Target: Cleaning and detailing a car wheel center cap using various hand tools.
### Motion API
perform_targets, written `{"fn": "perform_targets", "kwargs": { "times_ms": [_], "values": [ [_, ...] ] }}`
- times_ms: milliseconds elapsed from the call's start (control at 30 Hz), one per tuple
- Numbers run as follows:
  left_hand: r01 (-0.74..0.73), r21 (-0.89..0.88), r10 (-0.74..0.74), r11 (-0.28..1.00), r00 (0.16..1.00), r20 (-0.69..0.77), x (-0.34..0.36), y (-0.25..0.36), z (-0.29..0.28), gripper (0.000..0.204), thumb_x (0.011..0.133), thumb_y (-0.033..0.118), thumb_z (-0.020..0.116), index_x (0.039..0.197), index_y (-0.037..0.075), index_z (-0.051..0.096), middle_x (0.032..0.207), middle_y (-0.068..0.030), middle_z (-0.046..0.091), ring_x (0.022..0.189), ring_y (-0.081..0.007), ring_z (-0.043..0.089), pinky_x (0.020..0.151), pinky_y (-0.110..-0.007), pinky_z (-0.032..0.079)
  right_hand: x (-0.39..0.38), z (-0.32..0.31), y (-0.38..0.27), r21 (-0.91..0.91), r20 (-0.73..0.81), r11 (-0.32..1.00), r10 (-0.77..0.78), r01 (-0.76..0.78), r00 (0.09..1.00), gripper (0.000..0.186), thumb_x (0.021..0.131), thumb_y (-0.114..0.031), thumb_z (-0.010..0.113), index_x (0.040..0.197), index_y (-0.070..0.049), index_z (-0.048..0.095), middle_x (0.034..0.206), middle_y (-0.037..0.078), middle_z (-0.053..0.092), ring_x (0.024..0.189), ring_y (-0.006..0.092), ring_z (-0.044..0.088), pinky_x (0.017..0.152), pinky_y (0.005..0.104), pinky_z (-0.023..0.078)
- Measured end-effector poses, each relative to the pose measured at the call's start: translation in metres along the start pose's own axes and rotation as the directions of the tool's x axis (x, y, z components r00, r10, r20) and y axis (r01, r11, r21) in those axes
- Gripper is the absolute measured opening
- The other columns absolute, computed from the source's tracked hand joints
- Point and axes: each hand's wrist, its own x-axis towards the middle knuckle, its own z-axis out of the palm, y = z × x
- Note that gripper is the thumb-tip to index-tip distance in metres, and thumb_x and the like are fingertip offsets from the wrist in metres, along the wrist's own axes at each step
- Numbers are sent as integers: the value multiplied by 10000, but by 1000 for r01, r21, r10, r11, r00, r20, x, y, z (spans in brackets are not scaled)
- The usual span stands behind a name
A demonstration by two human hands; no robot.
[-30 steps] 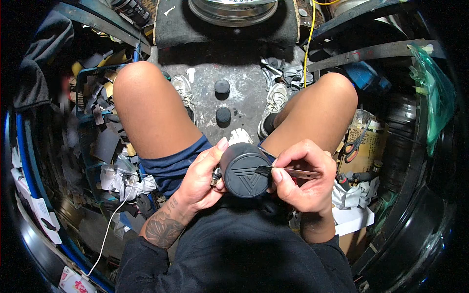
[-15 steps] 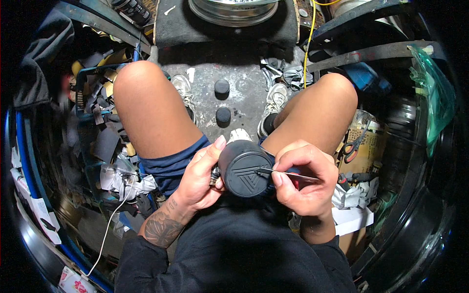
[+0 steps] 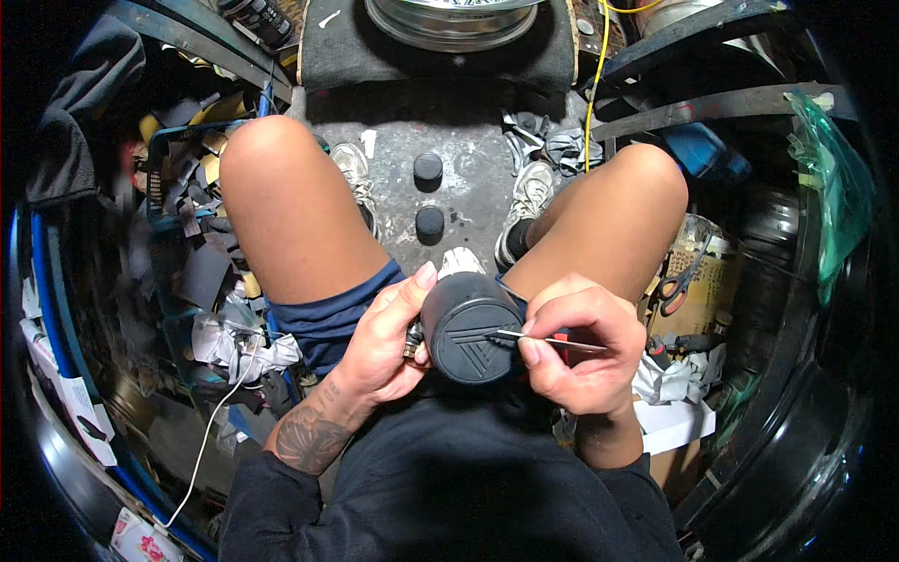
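My left hand [image 3: 386, 337] is closed round the side of a black cylindrical cap [image 3: 459, 361], thumb along its upper edge. The cap is tilted so that its round end faces me, with a triangular pattern of lines on it. Pinched between thumb and fingers of my right hand [image 3: 590, 351] is a thin metal blade [image 3: 573, 345]. Its tip touches, or nearly touches, the right part of the pattern. A bit of red shows behind these fingers; what it belongs to is hidden. Beyond the cap, two smaller black ribbed caps, a far one [image 3: 428, 167] and a nearer one [image 3: 430, 221], stand on the floor.
A silver wheel rim [image 3: 449, 33] rests on a dark padded stand [image 3: 328, 56] ahead. Left lies a crate [image 3: 154, 178] of scraps and crumpled paper. Scissors [image 3: 676, 290] are at the right, by a cardboard piece. A yellow cable [image 3: 596, 94] hangs beyond my right knee.
The blade in my right hand has shifted slightly left and down across the cap's end. My left hand still holds the cap, which has tipped a little.
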Motion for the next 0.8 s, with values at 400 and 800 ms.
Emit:
{"fn": "perform_targets", "kwargs": {
  "times_ms": [400,800],
  "values": [
    [-2,16,2,1000,1000,21,2,-2,-8,399,1031,372,445,1077,13,612,743,0,614,464,-18,427,410,-165,337,-1,-2,1,-45,-24,999,9,-10,1000,152,681,52,676,808,0,611,729,99,631,627,140,594,589,235,466],
    [-4,9,4,1000,1000,2,2,-2,-10,383,1028,367,454,1048,20,616,735,-1,615,458,-19,430,410,-164,343,-8,-4,2,-45,-44,997,54,-56,998,156,693,58,699,818,0,625,740,95,644,660,161,620,624,261,489]
  ]
}}
